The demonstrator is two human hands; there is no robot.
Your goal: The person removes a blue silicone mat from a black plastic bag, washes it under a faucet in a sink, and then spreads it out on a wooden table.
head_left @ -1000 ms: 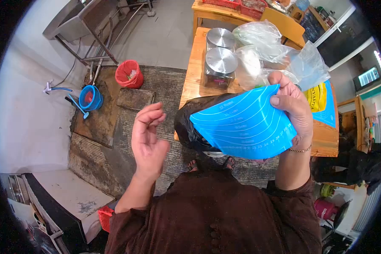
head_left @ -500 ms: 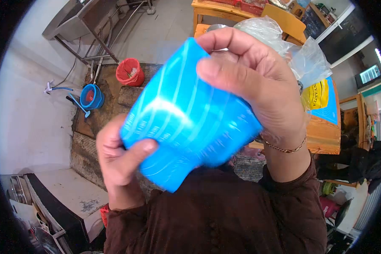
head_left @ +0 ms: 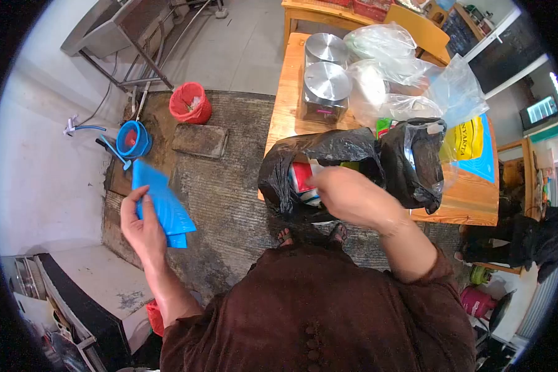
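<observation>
My left hand point(head_left: 141, 217) is closed on a folded blue baking mat point(head_left: 161, 204) with faint pale markings, held out to the left above the floor. Over the mouth of a black plastic bag point(head_left: 279, 164) at the table's near edge is my right hand point(head_left: 353, 195), back upward, its fingertips blurred and partly hidden. Just beside those fingers, a red and white packet point(head_left: 302, 176) shows inside the bag. A second black bag point(head_left: 415, 164) stands against it on the right.
Two metal-topped canisters point(head_left: 327, 80) and clear plastic bags point(head_left: 384, 46) stand farther back on the wooden table point(head_left: 477, 201). A yellow packet point(head_left: 468, 137) lies over another blue mat point(head_left: 487, 162) at right. On the floor are a red bin point(head_left: 190, 105) and blue bucket point(head_left: 134, 140).
The blue mat has gone from both hands, close before me, to my left hand alone, lower and to the left. My right hand has let go and moved down to the black bag.
</observation>
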